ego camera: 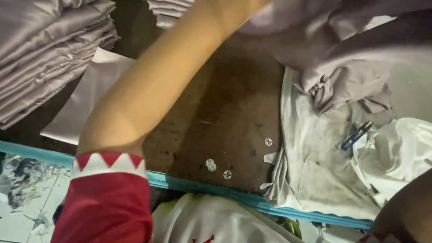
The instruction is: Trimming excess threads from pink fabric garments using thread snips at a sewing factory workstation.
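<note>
My left forearm (157, 85) reaches from the red sleeve with a white zigzag cuff (108, 198) up across the brown table (234, 112) to the top of the view. Its hand is hidden at the edge of a crumpled grey-mauve fabric (342, 54). Whether it grips the fabric cannot be seen. Of my right arm only a bit of forearm (405, 211) shows at the bottom right corner; that hand is out of view.
A stack of folded mauve fabric (45, 54) lies at the top left, a flat pale piece (90, 99) beside it. Three clear snap buttons (210, 165) lie near the blue table edge (252, 198). Blue thread snips (356, 135) rest on a soiled white cloth (315, 171).
</note>
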